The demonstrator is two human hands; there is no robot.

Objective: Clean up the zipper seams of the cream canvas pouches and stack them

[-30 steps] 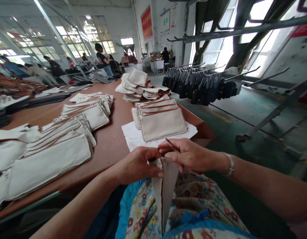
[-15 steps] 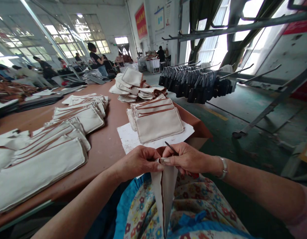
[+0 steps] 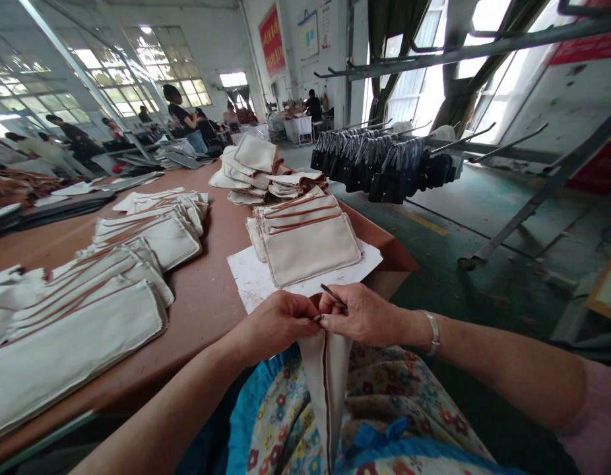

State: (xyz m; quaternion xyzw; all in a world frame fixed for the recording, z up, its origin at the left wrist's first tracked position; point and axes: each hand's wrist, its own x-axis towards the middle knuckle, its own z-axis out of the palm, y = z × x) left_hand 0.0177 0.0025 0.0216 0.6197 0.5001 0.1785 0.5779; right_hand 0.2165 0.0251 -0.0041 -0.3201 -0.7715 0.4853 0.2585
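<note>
A cream fabric pouch piece (image 3: 338, 369) with a brown edge hangs down over my floral apron. Its top edge is pinched between the thumb and fingers of my left hand (image 3: 280, 323). Close beside it, my right hand (image 3: 359, 315) grips the same edge, thumb almost touching the left one. A thin dark pointed tool (image 3: 334, 296) sticks out from the right hand; its other end is hidden in the palm, so its kind does not show. Just beyond my hands, a stack of cream pouch pieces (image 3: 310, 247) lies on a white sheet (image 3: 241, 274).
Rows of similar cream pieces (image 3: 82, 330) cover the left of the brown table (image 3: 201, 277). Another pile (image 3: 253, 158) sits farther back. To the right stands a metal rack (image 3: 508, 247) hung with black bags (image 3: 389, 175). Several people work in the background.
My view has shifted slightly, so the surroundings appear a little farther left. Both hands stay together at the piece's top edge, with only slight finger movement.
</note>
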